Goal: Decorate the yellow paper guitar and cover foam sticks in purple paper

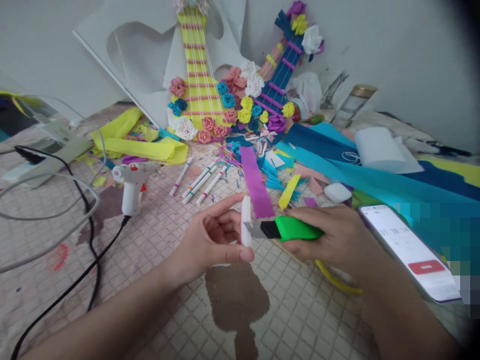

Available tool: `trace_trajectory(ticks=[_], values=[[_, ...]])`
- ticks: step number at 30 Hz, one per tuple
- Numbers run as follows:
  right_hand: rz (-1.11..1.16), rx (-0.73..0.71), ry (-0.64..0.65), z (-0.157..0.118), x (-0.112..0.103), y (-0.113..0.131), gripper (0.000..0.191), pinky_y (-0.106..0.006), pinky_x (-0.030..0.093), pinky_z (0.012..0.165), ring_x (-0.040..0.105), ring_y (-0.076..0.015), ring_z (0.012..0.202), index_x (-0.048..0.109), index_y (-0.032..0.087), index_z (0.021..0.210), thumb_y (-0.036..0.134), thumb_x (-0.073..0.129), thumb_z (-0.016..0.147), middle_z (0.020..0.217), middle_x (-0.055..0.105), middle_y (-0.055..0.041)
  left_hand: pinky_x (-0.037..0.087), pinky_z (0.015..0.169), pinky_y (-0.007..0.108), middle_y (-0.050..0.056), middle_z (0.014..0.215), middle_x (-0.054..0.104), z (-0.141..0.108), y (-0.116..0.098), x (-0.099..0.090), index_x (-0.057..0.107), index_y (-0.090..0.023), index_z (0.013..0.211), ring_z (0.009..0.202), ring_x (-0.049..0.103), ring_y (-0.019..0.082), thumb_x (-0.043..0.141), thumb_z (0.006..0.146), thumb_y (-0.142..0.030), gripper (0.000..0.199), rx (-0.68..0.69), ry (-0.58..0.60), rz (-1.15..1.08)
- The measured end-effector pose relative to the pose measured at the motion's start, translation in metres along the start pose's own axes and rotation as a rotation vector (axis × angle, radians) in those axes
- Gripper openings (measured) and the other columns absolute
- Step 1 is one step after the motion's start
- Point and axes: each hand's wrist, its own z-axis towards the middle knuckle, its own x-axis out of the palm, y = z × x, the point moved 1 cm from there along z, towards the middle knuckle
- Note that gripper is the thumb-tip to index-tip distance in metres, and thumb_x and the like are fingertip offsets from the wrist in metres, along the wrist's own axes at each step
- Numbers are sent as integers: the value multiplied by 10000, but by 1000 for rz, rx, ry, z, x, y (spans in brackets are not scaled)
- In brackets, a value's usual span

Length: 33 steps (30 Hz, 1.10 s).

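Observation:
Between its thumb and fingers, my left hand (pixel 215 237) grips a small white piece (pixel 246 222) on edge, near the middle of the view. My right hand (pixel 333 237) is closed around a green utility knife (pixel 298 229). The knife's blade points left and its tip touches or overlaps the face of the white piece. Just beyond both hands lies a purple paper strip (pixel 257 182). A yellow paper scrap (pixel 289 191) is on the table behind the knife.
A white glue gun (pixel 131 187) with a black cord stands at the left. Several markers (pixel 204 182) lie behind my left hand. Flower-trimmed yellow (pixel 197 70) and blue (pixel 279 80) paper guitars lean at the back. A phone (pixel 410 252) and blue paper (pixel 330 160) are at the right.

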Motion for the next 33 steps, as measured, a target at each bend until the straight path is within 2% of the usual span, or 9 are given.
trace_trajectory(ticks=[8,13,17,23,27,33], values=[[-35,-83,-28,1,1,2,466,-270,387,478,586,-152,502,602,186,736,579,381,857,593,656,-30,494,598,163,-45,741,645,2,-3,3,604,-272,1119,619,586,66,780,491,34,720,73,-14,168],[-27,-115,-56,0,7,1,407,-264,391,493,602,-148,526,577,192,726,565,455,832,585,640,-11,488,571,162,-37,737,638,1,-3,7,612,-257,1109,604,574,66,761,490,67,714,64,-41,219],[-19,-109,-65,-1,7,1,398,-268,389,500,602,-149,531,577,184,748,557,467,829,593,636,-6,501,597,174,-36,747,647,1,-1,8,624,-258,1097,620,589,74,765,485,58,702,70,-27,174],[23,-64,-15,1,2,3,447,-256,400,507,586,-139,531,590,179,721,573,417,845,589,636,-20,486,586,143,-46,764,648,0,2,7,612,-287,1122,638,603,69,764,502,45,719,69,-2,93],[7,-44,-45,0,0,3,458,-252,400,487,578,-137,512,609,177,764,582,410,844,593,644,-16,470,569,133,-45,760,643,-2,1,7,606,-279,1131,641,590,63,777,517,9,699,56,14,55],[4,-47,-60,1,-2,2,453,-249,385,463,537,-126,464,596,186,683,559,407,856,525,602,-3,459,569,131,-39,782,644,-3,0,7,602,-283,1134,649,579,57,791,531,-35,679,63,22,28]])
